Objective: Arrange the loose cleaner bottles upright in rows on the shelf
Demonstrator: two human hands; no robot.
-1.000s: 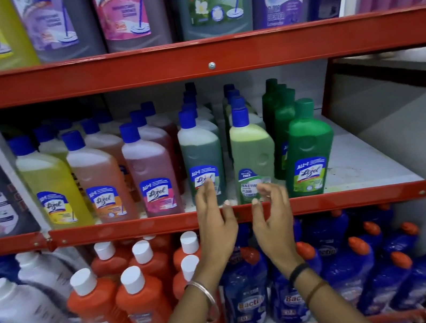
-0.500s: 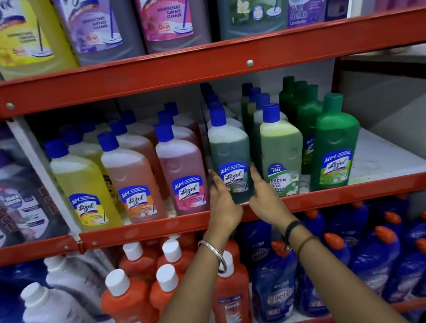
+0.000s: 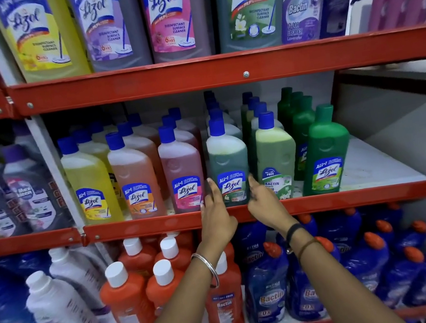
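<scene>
On the middle shelf (image 3: 353, 197) cleaner bottles stand upright in rows running front to back: yellow (image 3: 89, 187), orange (image 3: 136, 179), pink (image 3: 181, 166), dark green (image 3: 229, 155), pale green Bactin (image 3: 276, 153) and solid green (image 3: 326, 153). My left hand (image 3: 215, 217) lies flat against the left side of the front dark green bottle. My right hand (image 3: 266, 206) presses its right side, wedged between it and the Bactin bottle. The bottle is clasped between both hands near its base.
Bare white shelf board (image 3: 372, 162) lies right of the solid green row. Large Lizol bottles (image 3: 167, 14) fill the shelf above. Orange bottles (image 3: 127, 297) and blue Bactin bottles (image 3: 267, 290) crowd the shelf below. A white upright (image 3: 52, 171) separates purple-capped bottles (image 3: 28, 192) at left.
Both hands rose from the red shelf edge and closed in on the two sides of the front dark green bottle. The view also shifted right and upward.
</scene>
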